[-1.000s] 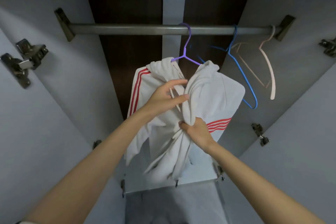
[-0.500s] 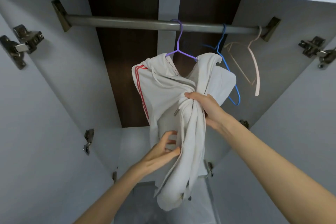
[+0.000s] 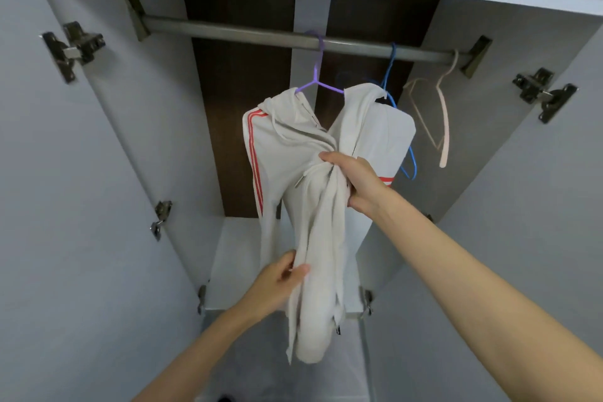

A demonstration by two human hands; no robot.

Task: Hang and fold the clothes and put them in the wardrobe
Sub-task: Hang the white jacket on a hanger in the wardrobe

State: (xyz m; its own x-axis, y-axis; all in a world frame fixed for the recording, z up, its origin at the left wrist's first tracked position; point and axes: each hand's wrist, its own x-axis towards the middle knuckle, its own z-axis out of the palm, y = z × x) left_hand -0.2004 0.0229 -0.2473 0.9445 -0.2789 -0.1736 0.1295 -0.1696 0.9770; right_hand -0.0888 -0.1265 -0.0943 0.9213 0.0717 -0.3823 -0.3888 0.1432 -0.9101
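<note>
The right hand (image 3: pixel 355 179), its grip closed, is holding the bunched front of the white hooded jacket with red stripes (image 3: pixel 293 153); the left hand (image 3: pixel 277 284) is pinching its lower folds. The jacket is hanging on a thin purple hanger (image 3: pixel 318 75) on the grey metal rail (image 3: pixel 228 33) inside the wardrobe (image 3: pixel 130 140). I think pulling down too strongly is risking to drag one shoulder off, or to unhook the hanger.

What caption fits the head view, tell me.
Left hand and right hand grip the hoodie hanging on the purple hanger.
</note>
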